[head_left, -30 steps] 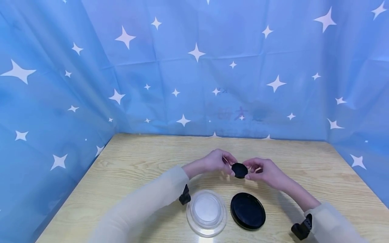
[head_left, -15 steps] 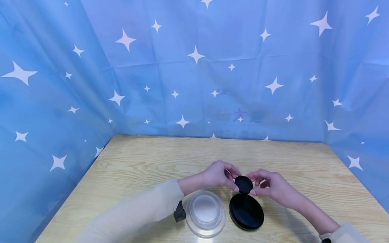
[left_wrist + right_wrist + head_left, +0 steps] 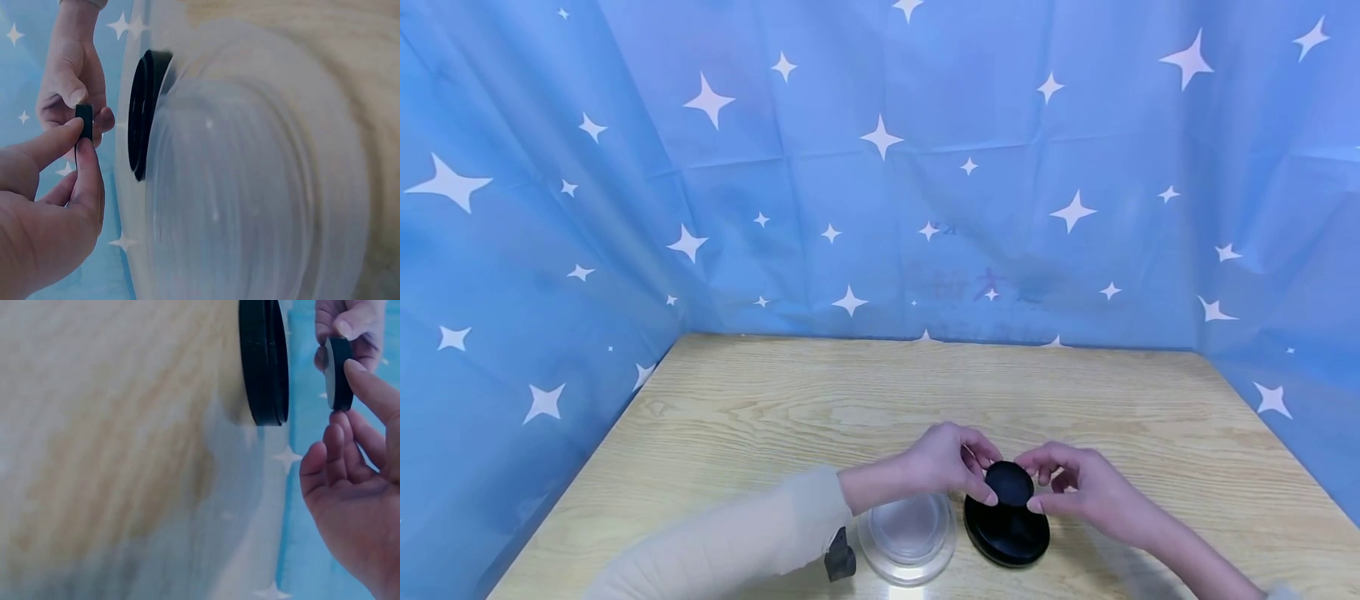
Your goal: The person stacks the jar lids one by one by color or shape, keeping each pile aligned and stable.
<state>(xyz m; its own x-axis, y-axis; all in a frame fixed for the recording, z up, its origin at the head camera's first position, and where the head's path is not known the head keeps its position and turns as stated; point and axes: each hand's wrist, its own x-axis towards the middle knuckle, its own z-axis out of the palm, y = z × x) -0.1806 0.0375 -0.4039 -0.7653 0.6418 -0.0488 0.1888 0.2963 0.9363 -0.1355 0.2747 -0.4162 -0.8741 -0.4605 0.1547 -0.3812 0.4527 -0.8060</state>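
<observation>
A small flat black disc (image 3: 1009, 482) hovers over the near table area, pinched at its left edge by my left hand (image 3: 946, 458) and at its right edge by my right hand (image 3: 1086, 487). Its underside looks pale grey in the right wrist view. Below it on the table lies a larger round black dish (image 3: 1009, 537), with a gap between the two in both wrist views. From the head, the disc covers the dish's far edge. To the left stands a round clear plastic container (image 3: 913, 537) with a wide rim; my left wrist partly hides it.
The wooden table (image 3: 760, 400) stretches away behind and beside the hands. A blue cloth with white stars (image 3: 820, 192) hangs along the back and both sides. A black wrist camera (image 3: 840, 557) sits on the left sleeve, close to the clear container.
Both hands have brought the black disc nearer to me and slightly right, from beyond the black dish to above its far part. Dish and clear container stay where they were.
</observation>
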